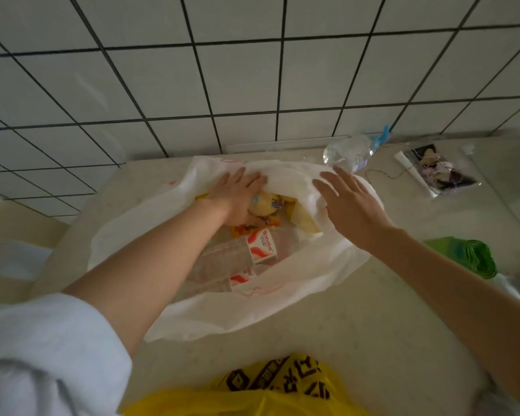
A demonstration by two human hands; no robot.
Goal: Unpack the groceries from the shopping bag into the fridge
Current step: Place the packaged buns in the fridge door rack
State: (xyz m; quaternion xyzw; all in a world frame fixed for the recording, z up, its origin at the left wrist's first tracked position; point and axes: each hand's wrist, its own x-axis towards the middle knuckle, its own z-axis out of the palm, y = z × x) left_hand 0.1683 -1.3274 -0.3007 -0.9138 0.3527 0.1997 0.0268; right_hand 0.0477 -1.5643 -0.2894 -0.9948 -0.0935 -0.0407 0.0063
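As you lean over the counter, a yellow plastic bag w/ dark print sits nearest you at the bottom edge, and your pale sleeve fills the lower left. Just beyond, the white shopping bag lies open on the counter, its mouth spread toward you. Inside it, near the middle, lie red-and-white cartons beside clear wrapped packs; farther in sits a yellow snack pack w/ cartoon print. Your left hand reaches into the bag, fingers fairly straight and together, laid against the bag's far flap, palm over the snack pack; whether it grips anything, can't tell. Your right hand hovers over the bag's right rim, fingers spread and straight, holding nothing. To the right, apart from the bag, lies a green folded item. Farther back by the wall, a clear water bottle w/ a blue cap lies on its side, and a clear packet sits right of it. Behind everything: white tiled wall w/ dark grout.
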